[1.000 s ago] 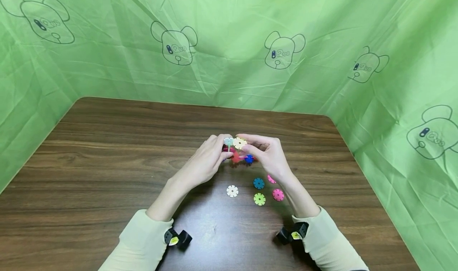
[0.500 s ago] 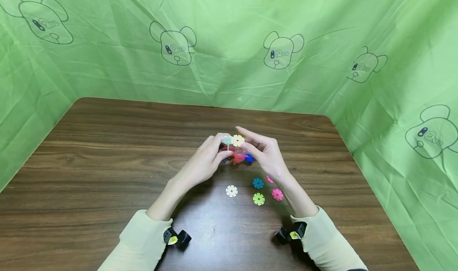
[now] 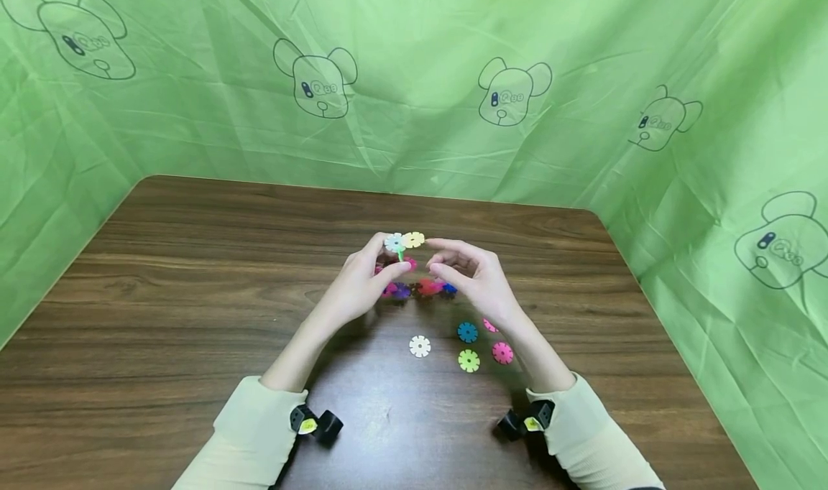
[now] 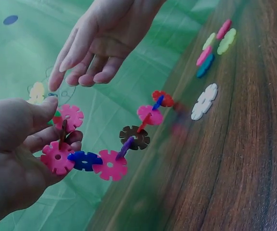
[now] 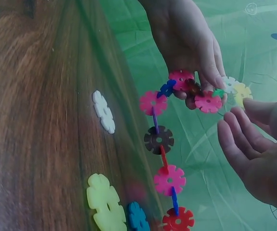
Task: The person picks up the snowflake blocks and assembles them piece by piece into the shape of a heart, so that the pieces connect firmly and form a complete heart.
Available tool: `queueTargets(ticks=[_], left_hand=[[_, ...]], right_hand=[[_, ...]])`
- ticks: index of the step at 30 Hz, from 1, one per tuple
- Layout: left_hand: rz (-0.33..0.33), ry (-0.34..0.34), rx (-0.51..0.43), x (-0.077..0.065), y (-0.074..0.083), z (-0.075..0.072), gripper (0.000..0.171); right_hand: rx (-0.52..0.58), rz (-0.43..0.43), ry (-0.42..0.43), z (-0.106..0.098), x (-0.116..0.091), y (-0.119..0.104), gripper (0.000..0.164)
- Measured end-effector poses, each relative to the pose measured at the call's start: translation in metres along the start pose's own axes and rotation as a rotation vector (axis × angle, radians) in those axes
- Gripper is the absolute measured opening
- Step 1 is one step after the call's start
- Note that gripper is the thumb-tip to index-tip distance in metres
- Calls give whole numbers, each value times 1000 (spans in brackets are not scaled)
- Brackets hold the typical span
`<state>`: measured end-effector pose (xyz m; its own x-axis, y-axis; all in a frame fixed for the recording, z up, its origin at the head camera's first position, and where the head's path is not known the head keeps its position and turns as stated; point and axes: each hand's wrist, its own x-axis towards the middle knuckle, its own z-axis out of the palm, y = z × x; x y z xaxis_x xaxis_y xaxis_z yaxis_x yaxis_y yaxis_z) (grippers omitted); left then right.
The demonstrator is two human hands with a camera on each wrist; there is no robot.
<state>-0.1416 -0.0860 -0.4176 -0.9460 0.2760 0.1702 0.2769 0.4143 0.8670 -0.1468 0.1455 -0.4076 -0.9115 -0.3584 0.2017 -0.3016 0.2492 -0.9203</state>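
Note:
My left hand [image 3: 356, 282] holds a chain of slotted plastic snowflake discs [image 4: 110, 165], gripping it between thumb and fingers near one end. Pink, blue, purple, brown and red discs hang down from it in a curve. At the gripped end, a green disc [image 5: 219, 92] joins a pale white-blue disc [image 3: 394, 243], which links to a pale yellow disc [image 3: 415, 240]. Beside the yellow disc is my right hand [image 3: 475, 278], its fingers loosely bent and holding nothing. Its index fingertip is very close to that disc; whether they touch I cannot tell.
Loose discs lie on the wooden table [image 3: 226, 317] between my forearms: white [image 3: 420, 346], blue [image 3: 468, 332], yellow-green [image 3: 468, 361] and pink [image 3: 502, 353]. Another pink disc [image 3: 490, 325] is partly behind my right wrist. A green curtain [image 3: 414, 145] surrounds the table.
My left hand has moved left and slightly up with the chain. My right hand has let go of the yellow disc, which went along with the chain; the loose discs stay put.

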Motion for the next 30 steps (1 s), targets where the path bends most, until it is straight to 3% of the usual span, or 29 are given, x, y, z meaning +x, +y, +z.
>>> queueTargets(ticks=[3, 7, 15, 23, 30], left_hand=[[-29, 3, -18, 1, -3, 0, 28], [-46, 10, -34, 2, -4, -2, 30], [-77, 27, -91, 3, -9, -7, 35], [-107, 53, -109, 2, -7, -10, 36], [-117, 54, -117, 3, -8, -10, 37]], right_hand=[[-76, 34, -43, -1, 0, 2, 32], [-142, 17, -143, -1, 0, 6, 27], [-87, 64, -366, 1, -1, 10, 28], [-152, 21, -638, 0, -2, 19, 38], [-274, -24, -748, 3, -2, 23, 39]])
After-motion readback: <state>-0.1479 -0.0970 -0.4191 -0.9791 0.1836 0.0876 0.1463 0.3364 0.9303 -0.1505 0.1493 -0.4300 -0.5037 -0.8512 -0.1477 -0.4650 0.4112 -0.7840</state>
